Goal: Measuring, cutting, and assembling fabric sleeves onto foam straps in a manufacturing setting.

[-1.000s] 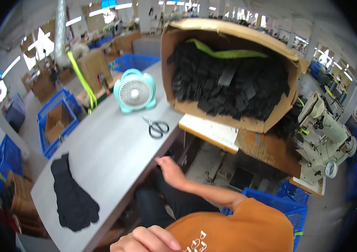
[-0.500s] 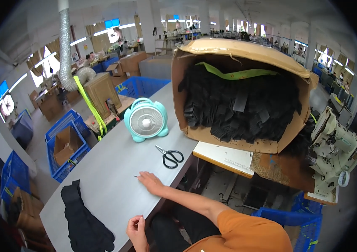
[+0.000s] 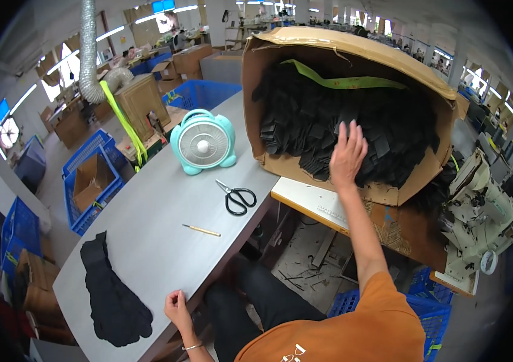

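Observation:
My right hand reaches to the front of a cardboard box lying on its side. Its fingers are stretched out in front of a heap of small black fabric pieces, and I see nothing gripped in them. By the near edge of the grey table, my left hand is closed, fingers curled, with nothing visible in it. Left of that hand lies a black fabric piece, wide at the near end and narrower at the far one. A slim gold pointed tool rests on the tabletop, below black-handled scissors.
A mint-green fan stands on the grey table, left of the box. A lime-yellow strip lies over the heap. At right is a sewing machine; blue crates stand on the floor beyond the table.
My right hand has left the slim tool on the table and moved up and right to the box. My left hand stays closed near the table edge. The view has shifted a little.

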